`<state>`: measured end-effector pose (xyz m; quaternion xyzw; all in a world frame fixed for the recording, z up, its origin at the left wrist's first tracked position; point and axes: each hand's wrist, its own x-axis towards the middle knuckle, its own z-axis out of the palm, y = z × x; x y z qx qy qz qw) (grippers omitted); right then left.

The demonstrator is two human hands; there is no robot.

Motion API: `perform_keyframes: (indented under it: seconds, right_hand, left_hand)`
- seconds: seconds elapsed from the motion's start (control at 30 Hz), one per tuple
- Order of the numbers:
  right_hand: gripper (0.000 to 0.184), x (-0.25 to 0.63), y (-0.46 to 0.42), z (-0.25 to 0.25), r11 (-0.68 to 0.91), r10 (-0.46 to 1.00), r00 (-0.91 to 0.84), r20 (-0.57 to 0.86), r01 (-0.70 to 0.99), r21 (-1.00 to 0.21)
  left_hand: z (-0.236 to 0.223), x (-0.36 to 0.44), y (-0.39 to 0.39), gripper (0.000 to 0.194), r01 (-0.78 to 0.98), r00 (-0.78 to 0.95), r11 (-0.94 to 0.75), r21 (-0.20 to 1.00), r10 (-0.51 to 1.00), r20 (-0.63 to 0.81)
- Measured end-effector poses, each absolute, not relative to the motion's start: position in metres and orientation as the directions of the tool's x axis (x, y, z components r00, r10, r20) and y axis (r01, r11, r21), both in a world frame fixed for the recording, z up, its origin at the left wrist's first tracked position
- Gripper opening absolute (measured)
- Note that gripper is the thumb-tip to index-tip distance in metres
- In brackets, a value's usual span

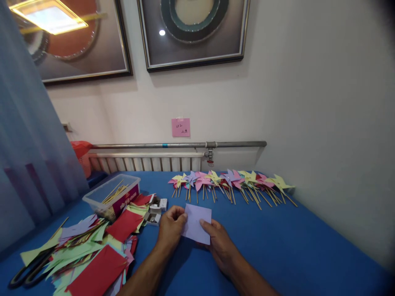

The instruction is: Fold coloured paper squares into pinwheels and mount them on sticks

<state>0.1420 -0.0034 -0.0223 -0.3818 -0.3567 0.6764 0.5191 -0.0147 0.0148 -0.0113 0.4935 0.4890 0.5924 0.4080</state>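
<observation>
Pinches a square lilac paper sheet (194,228) above the blue-covered counter (265,242), left edge in the left grip (170,226), right side in the right grip (220,244). Has multicoloured paper sheets (89,247) heaped to the left and paper pinwheels (230,177) on thin wooden sticks (232,195) beyond.

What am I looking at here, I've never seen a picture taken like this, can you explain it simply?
There's no machine here, just one person's bare hands. The single picture comes from a camera worn on that person's head, looking forward and down. The left hand and right hand hold a light purple paper sheet between them. Below is a blue tabletop. Paper pinwheels on sticks lie along its far side. Over on the left are a messy pile of coloured paper, what look like black-handled scissors, a clear plastic box holding thin sticks, and small white boxes.
</observation>
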Motion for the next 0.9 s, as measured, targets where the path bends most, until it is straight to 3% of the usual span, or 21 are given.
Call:
perform_keyframes:
  seconds: [0.17,0.3,0.6,0.8,0.9]
  right_hand:
    - [0.055,0.14,0.0,-0.029,-0.21,0.976,-0.141,-0.166,-0.417,-0.884]
    - [0.052,0.142,-0.002,-0.026,-0.218,0.975,-0.139,-0.175,-0.423,-0.88]
    - [0.053,0.142,-0.005,-0.025,-0.197,0.978,-0.148,-0.147,-0.428,-0.882]
    - [0.054,0.141,-0.008,-0.023,-0.199,0.978,-0.145,-0.153,-0.396,-0.896]
    - [0.051,0.14,-0.005,-0.029,-0.173,0.983,-0.125,-0.135,-0.38,-0.909]
  left_hand:
    - [-0.007,-0.015,0.006,0.011,0.235,-0.099,-0.399,0.886,0.897,0.43]
    - [-0.005,-0.017,0.003,0.016,0.356,0.072,-0.594,0.721,0.787,0.612]
    - [-0.01,-0.019,0.001,0.028,0.535,0.231,-0.667,0.518,0.705,0.67]
    - [-0.012,-0.018,0.0,0.028,0.629,0.273,-0.697,0.344,0.613,0.741]
    - [-0.013,-0.018,-0.002,0.028,0.644,0.287,-0.699,0.312,0.598,0.748]
